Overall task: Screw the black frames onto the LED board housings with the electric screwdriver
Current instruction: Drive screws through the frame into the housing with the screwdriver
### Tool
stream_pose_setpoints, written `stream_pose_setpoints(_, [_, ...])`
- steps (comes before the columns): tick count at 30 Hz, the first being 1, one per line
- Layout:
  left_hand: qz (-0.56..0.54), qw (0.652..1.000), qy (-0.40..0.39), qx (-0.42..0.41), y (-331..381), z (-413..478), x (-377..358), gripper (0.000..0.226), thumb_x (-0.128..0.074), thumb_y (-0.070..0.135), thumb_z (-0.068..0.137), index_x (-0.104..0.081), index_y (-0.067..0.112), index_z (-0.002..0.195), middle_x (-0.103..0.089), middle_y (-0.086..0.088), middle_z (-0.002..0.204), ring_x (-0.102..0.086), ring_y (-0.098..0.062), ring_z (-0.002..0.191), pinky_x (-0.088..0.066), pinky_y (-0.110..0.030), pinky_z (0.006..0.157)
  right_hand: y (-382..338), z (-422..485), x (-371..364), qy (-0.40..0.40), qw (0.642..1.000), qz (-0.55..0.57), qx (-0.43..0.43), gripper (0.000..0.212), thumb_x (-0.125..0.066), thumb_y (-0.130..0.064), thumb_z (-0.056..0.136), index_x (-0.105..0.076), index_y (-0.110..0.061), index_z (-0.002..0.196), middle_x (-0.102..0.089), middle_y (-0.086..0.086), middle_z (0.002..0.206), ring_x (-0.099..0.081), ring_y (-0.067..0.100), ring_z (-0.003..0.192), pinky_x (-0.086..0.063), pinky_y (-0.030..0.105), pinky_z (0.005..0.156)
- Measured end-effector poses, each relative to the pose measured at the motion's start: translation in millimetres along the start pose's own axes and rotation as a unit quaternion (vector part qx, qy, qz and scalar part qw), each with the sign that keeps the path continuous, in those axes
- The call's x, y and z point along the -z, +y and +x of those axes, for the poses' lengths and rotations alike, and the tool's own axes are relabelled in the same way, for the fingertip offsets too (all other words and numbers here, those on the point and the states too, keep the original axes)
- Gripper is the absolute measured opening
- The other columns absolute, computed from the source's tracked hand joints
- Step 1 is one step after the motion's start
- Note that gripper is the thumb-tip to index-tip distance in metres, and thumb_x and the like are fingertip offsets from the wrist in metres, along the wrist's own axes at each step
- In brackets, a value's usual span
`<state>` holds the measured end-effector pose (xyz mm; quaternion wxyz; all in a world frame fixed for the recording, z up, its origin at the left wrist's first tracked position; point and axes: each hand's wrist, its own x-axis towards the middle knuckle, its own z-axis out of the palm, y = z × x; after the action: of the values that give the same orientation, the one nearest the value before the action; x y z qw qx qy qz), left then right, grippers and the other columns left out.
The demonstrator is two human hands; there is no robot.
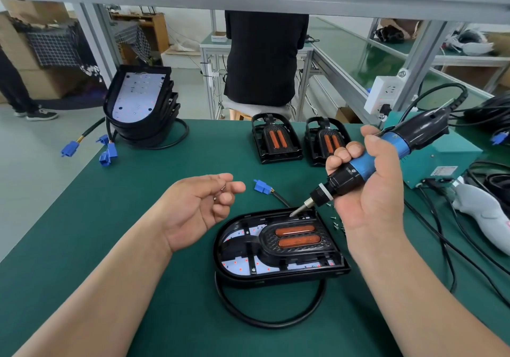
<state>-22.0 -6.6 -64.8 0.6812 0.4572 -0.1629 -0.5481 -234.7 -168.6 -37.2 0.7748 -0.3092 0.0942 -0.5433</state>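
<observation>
An LED board housing (276, 275) lies on the green mat in front of me, with a black frame (292, 246) carrying two orange lenses set into it. My right hand (367, 191) grips the blue and black electric screwdriver (358, 169); its bit tip touches the housing's far edge. My left hand (198, 207) hovers palm up to the left of the housing, with small screws (223, 188) pinched between its curled fingers and thumb. Loose screws (335, 220) lie by the housing's right corner.
Two more black frames (277, 141) (325, 141) stand at the back of the mat. A stack of housings (140, 103) with blue connectors (109, 154) sits far left. A teal power box (441, 158) and cables lie at right. A person in black (265, 58) stands behind the bench.
</observation>
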Motion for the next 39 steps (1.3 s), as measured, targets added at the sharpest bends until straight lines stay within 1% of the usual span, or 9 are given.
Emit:
stream_pose_setpoints(2, [0.022,0.999,-0.026,-0.004,1,-2,0,0.009,-0.055,0.007,0.104,-0.057,0.006,0.113,-0.073,-0.012,0.099,-0.054,-0.009,0.064,-0.045,-0.018,0.050,-1,0,-1,0.004,1.000,0.006,0.003,0.009,-0.056,-0.014,0.103,-0.061,-0.015,0.110,-0.051,0.000,0.079,-0.051,0.015,0.071,-0.052,0.029,0.070])
stream_pose_setpoints(5, [0.050,0.995,-0.084,-0.010,2,-8,-1,0.009,-0.068,0.013,0.096,-0.068,0.008,0.103,-0.068,-0.009,0.097,-0.052,-0.007,0.065,-0.043,-0.016,0.051,-2,-2,-5,0.010,1.000,0.019,0.005,0.010,-0.057,-0.017,0.103,-0.060,-0.014,0.113,-0.051,0.000,0.079,-0.052,0.016,0.073,-0.052,0.029,0.072])
stream_pose_setpoints(8, [0.073,0.991,-0.115,-0.019,3,-12,-4,0.021,-0.076,0.015,0.087,-0.079,0.006,0.105,-0.067,-0.008,0.092,-0.050,-0.007,0.064,-0.040,-0.015,0.050,-4,-4,-9,0.017,0.999,0.026,0.012,0.014,-0.060,-0.019,0.103,-0.059,-0.014,0.116,-0.052,0.000,0.079,-0.052,0.016,0.074,-0.052,0.031,0.075])
stream_pose_setpoints(13, [0.118,0.982,-0.149,-0.017,1,-16,-7,0.029,-0.075,0.010,0.086,-0.079,0.003,0.113,-0.070,-0.012,0.094,-0.052,-0.009,0.063,-0.040,-0.016,0.050,-6,-11,-17,0.007,0.999,0.040,0.024,0.020,-0.064,-0.024,0.103,-0.058,-0.015,0.120,-0.053,0.000,0.082,-0.052,0.015,0.076,-0.053,0.032,0.081])
stream_pose_setpoints(16, [0.159,0.975,-0.156,-0.020,0,-19,-10,0.025,-0.079,0.008,0.086,-0.080,0.005,0.111,-0.073,-0.014,0.097,-0.052,-0.010,0.061,-0.041,-0.016,0.049,-6,-16,-23,-0.006,0.999,0.039,0.030,0.019,-0.064,-0.027,0.104,-0.058,-0.016,0.118,-0.053,0.000,0.083,-0.053,0.015,0.077,-0.053,0.032,0.083])
stream_pose_setpoints(19, [0.208,0.966,-0.153,-0.030,-3,-21,-14,0.028,-0.082,0.016,0.081,-0.081,0.009,0.108,-0.075,-0.017,0.100,-0.052,-0.009,0.059,-0.040,-0.015,0.048,-4,-22,-29,-0.009,0.999,0.034,0.030,0.020,-0.062,-0.033,0.106,-0.058,-0.017,0.119,-0.053,-0.001,0.084,-0.053,0.015,0.079,-0.053,0.033,0.085])
stream_pose_setpoints(22, [0.233,0.959,-0.156,-0.038,-6,-23,-18,0.023,-0.081,0.017,0.083,-0.080,0.012,0.106,-0.076,-0.019,0.101,-0.052,-0.008,0.057,-0.039,-0.015,0.047,0,-26,-32,-0.009,0.999,0.027,0.026,0.020,-0.060,-0.036,0.107,-0.059,-0.019,0.116,-0.054,-0.002,0.084,-0.054,0.016,0.080,-0.053,0.034,0.088])
stream_pose_setpoints(27, [0.243,0.957,-0.149,-0.043,-7,-24,-21,0.016,-0.077,0.010,0.088,-0.081,0.015,0.103,-0.078,-0.020,0.101,-0.051,-0.008,0.055,-0.038,-0.015,0.047,4,-30,-34,-0.011,1.000,0.021,0.014,0.019,-0.060,-0.037,0.107,-0.060,-0.019,0.114,-0.055,-0.001,0.083,-0.057,0.015,0.078,-0.053,0.034,0.088])
stream_pose_setpoints(39, [0.255,0.955,-0.150,-0.038,-5,-27,-23,0.016,-0.076,0.009,0.089,-0.080,0.016,0.102,-0.077,-0.021,0.101,-0.052,-0.009,0.055,-0.040,-0.015,0.048,7,-29,-32,-0.012,1.000,0.006,0.013,0.018,-0.062,-0.034,0.107,-0.059,-0.019,0.115,-0.053,-0.001,0.084,-0.057,0.016,0.077,-0.054,0.034,0.087])
